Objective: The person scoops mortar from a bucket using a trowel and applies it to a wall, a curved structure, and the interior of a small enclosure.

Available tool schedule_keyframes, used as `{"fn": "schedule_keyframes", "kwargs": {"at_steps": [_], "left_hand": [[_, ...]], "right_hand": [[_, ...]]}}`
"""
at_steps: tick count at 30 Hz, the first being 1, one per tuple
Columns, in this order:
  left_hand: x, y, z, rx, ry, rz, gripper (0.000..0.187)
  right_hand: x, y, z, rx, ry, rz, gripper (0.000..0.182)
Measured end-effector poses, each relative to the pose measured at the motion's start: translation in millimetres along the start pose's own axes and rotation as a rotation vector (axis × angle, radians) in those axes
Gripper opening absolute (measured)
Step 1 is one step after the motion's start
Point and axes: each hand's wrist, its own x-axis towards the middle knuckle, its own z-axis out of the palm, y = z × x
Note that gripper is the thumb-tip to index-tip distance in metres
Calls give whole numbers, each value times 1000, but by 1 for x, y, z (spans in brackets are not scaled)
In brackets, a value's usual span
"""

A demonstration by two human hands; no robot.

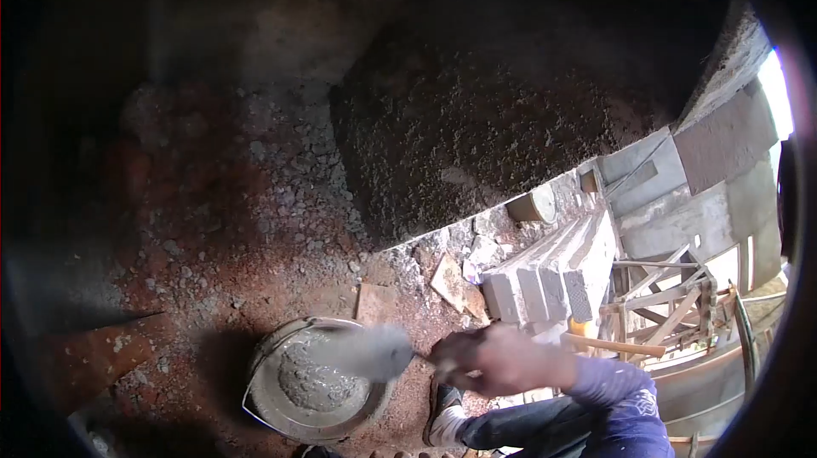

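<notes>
A blurred trowel (374, 354) is in my right hand (485, 360), which comes in from the lower right in a purple sleeve. Its blade hangs over the right part of a round bucket (264, 403) that holds wet grey mortar (315, 381). My fingers are wrapped round the handle end. At the bottom edge, just right of the bucket, a few fingertips (413, 455) show; they may belong to my left hand, but what they do is hidden.
A dark rough wall block (477, 134) rises above. Rubble (289, 211) covers the ground. Stacked grey blocks (545, 275), a second bucket (534, 205) and wooden framing (664, 305) stand at the right. A shoe (442, 403) is near the bucket.
</notes>
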Motion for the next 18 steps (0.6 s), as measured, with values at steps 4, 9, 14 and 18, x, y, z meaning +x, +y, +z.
{"fn": "schedule_keyframes", "kwargs": {"at_steps": [4, 9, 14, 18], "left_hand": [[1, 4, -7, -28, -39, -7, 45], [6, 16, -39, -129, -349, -96, 46], [21, 15, -58, -212, -537, -172, 50], [21, 18, -56, -273, -596, -165, 54]], "right_hand": [[27, 40, 122, -778, -72, -16, 20], [77, 43, 123, -340, -412, 65, 23], [31, 48, 127, -54, 208, -123, 29], [24, 73, 139, -138, 229, -174, 31]]}}
